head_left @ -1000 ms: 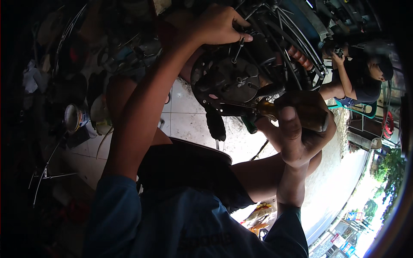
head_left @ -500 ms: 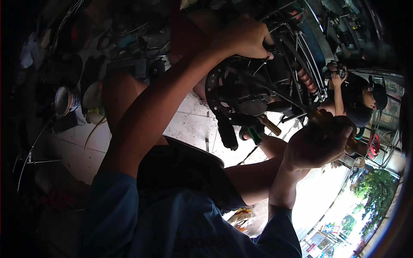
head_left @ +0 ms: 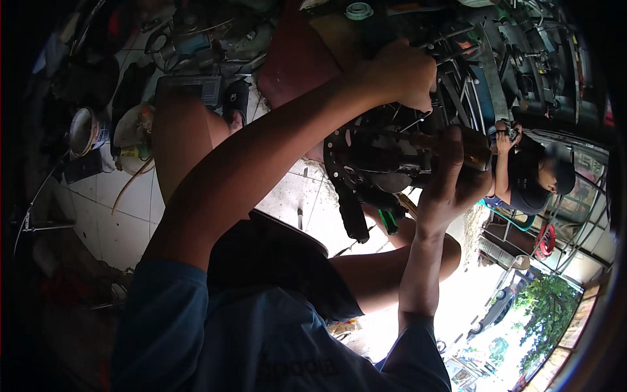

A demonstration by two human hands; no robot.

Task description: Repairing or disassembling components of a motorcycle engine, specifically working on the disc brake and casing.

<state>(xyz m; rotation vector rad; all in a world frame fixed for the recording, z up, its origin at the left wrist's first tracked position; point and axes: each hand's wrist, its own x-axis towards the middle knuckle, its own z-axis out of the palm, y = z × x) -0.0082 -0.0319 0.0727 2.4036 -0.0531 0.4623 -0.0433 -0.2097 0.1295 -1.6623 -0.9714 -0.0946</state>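
My left hand (head_left: 405,78) is at the upper middle, fingers curled among dark rods above a wheel hub; what they hold, if anything, is hidden. My right hand (head_left: 450,186) grips a screwdriver by its amber handle (head_left: 475,154), pointing left across the dark hub assembly (head_left: 375,163). The hub has a perforated disc (head_left: 332,149) on its left side. Just below it are a black rubber-like piece (head_left: 356,225) and a green handle (head_left: 388,219). The screwdriver's tip is lost among the dark parts.
A co-worker (head_left: 529,189) in dark clothes sits at the right, hands on a small metal part. At the left are a white bucket (head_left: 85,134) and a black case (head_left: 189,88) on the tiled floor (head_left: 117,209). A red panel (head_left: 287,59) and many metal parts lie along the top.
My left hand and the hub have shifted right and down in the picture. My right hand, still holding the screwdriver, swung right, then came back left and up toward the hub.
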